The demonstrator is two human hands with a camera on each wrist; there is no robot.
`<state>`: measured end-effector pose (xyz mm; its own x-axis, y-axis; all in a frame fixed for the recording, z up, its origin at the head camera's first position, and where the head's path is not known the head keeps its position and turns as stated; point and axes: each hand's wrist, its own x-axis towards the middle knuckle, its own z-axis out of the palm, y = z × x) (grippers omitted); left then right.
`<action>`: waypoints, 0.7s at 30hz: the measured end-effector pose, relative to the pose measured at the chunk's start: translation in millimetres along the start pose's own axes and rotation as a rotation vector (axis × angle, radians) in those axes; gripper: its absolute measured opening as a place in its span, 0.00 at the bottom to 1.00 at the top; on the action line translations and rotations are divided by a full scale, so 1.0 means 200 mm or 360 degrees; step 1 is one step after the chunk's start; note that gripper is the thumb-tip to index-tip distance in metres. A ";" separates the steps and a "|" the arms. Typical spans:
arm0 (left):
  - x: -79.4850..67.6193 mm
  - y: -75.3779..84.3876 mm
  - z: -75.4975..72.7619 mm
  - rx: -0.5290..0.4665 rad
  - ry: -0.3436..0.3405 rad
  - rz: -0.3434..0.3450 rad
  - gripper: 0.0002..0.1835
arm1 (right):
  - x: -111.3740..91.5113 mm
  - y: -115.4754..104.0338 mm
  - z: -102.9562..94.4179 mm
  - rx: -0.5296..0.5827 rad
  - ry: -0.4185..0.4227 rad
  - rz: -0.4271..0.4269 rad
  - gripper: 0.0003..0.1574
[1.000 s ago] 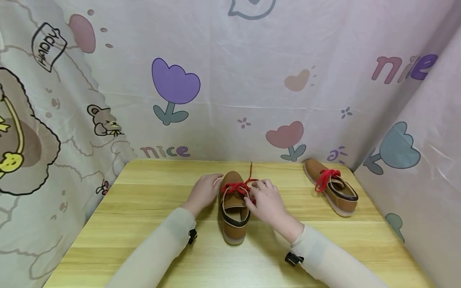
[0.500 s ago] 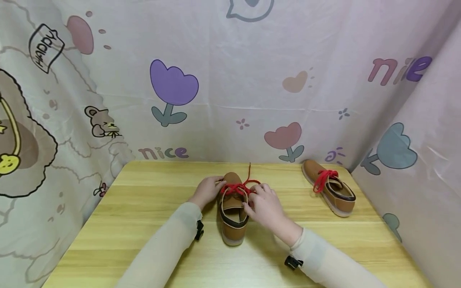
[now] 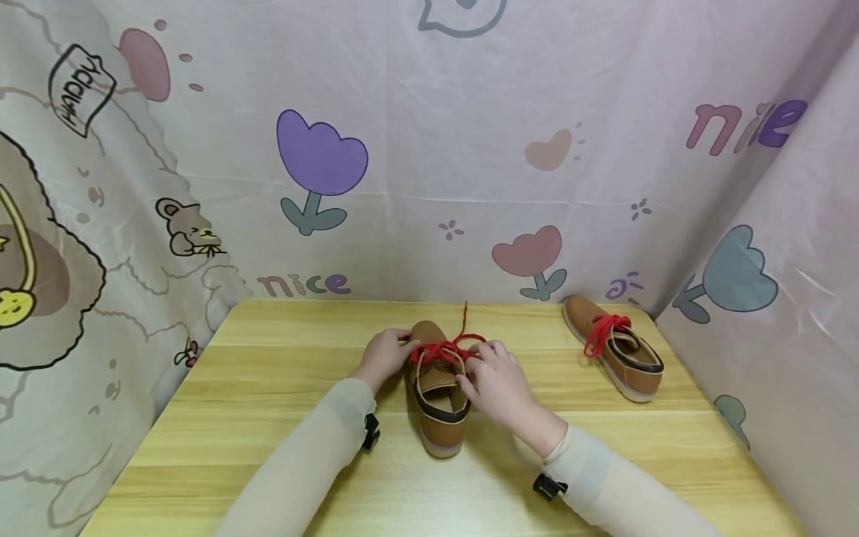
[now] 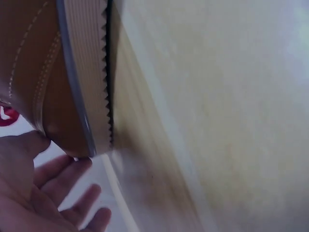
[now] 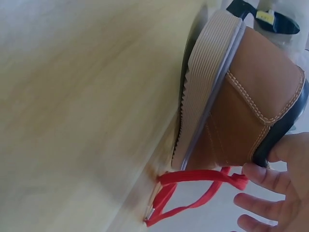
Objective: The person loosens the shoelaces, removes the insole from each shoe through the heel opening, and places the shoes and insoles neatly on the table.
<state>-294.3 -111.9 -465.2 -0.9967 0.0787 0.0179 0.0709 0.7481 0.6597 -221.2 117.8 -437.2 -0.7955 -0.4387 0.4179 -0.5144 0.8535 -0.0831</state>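
A brown leather shoe [image 3: 443, 431] with red laces [image 3: 439, 350] and a dark collar stands sole-down on the table, toe pointing away. At its left front is my left hand [image 3: 384, 359]. In the left wrist view, the thumb and fingertips touch the shoe's toe [image 4: 67, 121], the other fingers extended below. My right hand [image 3: 499, 380] is at the shoe's right side. The right wrist view has its thumb and index finger pinching the dark collar [image 5: 285, 130], the remaining fingers apart. A loose red lace [image 5: 198, 176] hangs beside the shoe there.
A matching brown shoe [image 3: 634, 377] with a tied red bow lies at the table's right back corner. The wooden table [image 3: 268, 418] meets patterned curtains [image 3: 416, 171] at the back and sides. One lace end reaches toward the back edge.
My left hand has moved slightly back toward the laces, and its thumb has come onto the shoe. The shoe has turned a little, heel to the right and toe to the left.
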 end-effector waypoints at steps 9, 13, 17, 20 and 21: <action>-0.07 0.02 -0.02 0.0179 0.0115 -0.0081 0.24 | 0.01 0.02 -0.01 -0.0035 -0.0052 0.0019 0.12; -0.06 0.02 -0.01 0.0135 0.0119 -0.0020 0.26 | 0.01 0.02 -0.03 -0.0017 -0.0074 0.0032 0.16; -0.04 0.00 0.00 0.0046 0.0095 0.0103 0.27 | -0.01 0.01 -0.04 -0.0013 -0.0119 0.0064 0.21; -0.02 -0.02 0.01 0.0019 0.0075 0.0176 0.27 | -0.01 0.01 -0.04 -0.0008 -0.0153 0.0065 0.22; -0.02 -0.03 0.00 0.0017 0.0067 0.0187 0.27 | -0.01 0.01 -0.03 -0.0007 -0.0162 0.0060 0.22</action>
<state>-291.0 -115.4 -469.4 -0.9823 0.1388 0.1262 0.1875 0.7425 0.6431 -217.7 122.7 -432.4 -0.8428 -0.4325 0.3205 -0.4824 0.8710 -0.0931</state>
